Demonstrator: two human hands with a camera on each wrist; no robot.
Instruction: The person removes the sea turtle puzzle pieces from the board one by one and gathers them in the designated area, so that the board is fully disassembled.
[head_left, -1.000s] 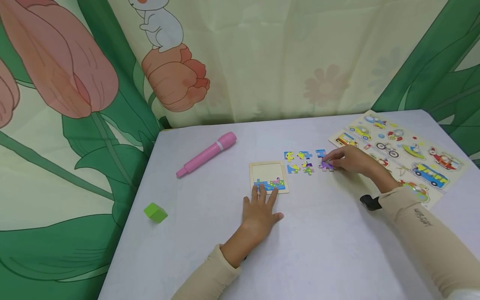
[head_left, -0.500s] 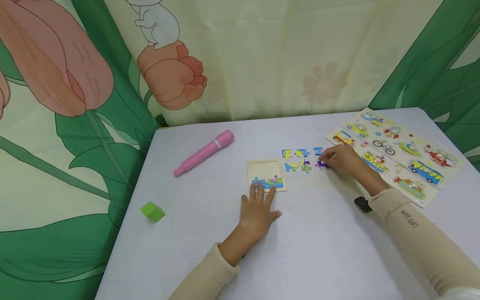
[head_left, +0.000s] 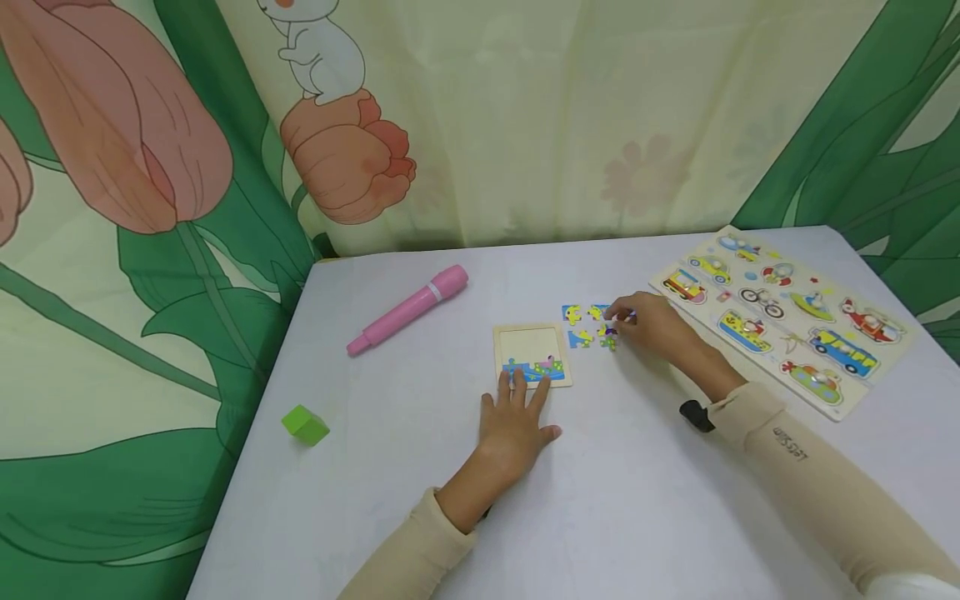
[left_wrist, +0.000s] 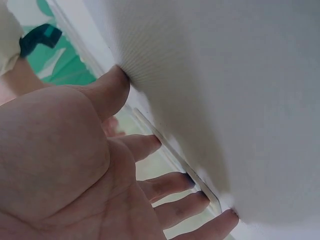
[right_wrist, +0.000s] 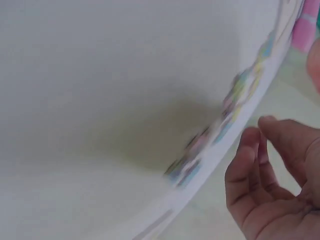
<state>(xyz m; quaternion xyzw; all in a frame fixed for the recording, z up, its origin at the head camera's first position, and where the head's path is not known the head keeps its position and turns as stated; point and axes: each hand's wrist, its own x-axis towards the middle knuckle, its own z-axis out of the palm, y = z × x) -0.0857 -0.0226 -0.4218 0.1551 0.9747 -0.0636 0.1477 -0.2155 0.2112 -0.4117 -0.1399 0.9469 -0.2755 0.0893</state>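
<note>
Table, white-covered (head_left: 637, 517). Vehicle puzzle board (head_left: 776, 325), far right. Pink marker-shaped tube (head_left: 408, 309), lying beyond the tray to its left. Left hand (head_left: 512, 433): fingers spread, tips on the tray's near edge. Right hand (head_left: 656, 327): thumb and fingertips close together over the loose pieces; whether they grip one, cannot tell. Square wooden jigsaw tray (head_left: 525, 328), mid-table, near side filled. Green block (head_left: 306, 425), left. Loose jigsaw pieces (head_left: 580, 338), just right of the tray.
</note>
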